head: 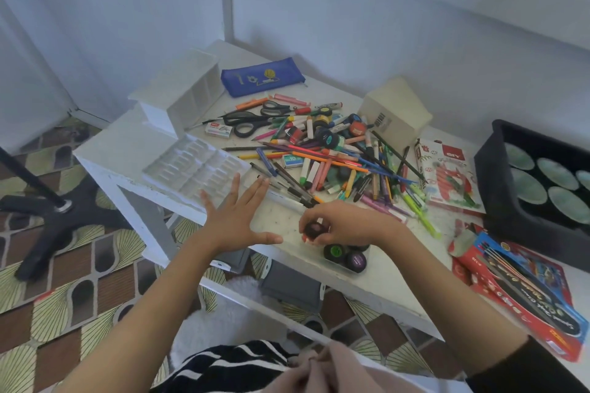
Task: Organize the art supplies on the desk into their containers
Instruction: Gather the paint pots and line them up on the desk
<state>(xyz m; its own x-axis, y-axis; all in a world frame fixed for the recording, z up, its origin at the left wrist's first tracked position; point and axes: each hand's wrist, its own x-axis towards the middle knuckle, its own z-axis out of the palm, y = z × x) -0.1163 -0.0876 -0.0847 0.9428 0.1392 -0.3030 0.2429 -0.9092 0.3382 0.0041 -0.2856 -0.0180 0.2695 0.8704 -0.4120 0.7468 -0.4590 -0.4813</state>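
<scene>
**At the desk's near edge: a paint pot held just above its box**

At the near edge of the white painted desk (367, 290), the right hand (344, 226) curls its fingers and thumb round a small, dark, round paint pot (314, 229), lid facing up. Just beside that hand, on the side towards the person, sits a shallow clear plastic box (340, 266). It already holds a black pot with a green lid (334, 252) and a black pot with a purple lid (356, 260). The box's long side seems to run roughly along the desk edge, though the hand hides part of it.

The left hand (234, 220) is spread flat with fingers wide, holding nothing. It is well apart to the left, nearer a clear moulded plastic tray (194, 166) than the box.

The right hand is plainly the closer one. As I judge it, the held pot needs only a short pull back and down into the box, where free space appears to lie at the left end, beside the green lid. Beyond the hands, the heap of coloured pens, markers and pencils (335, 156) is not yet sorted.
</scene>
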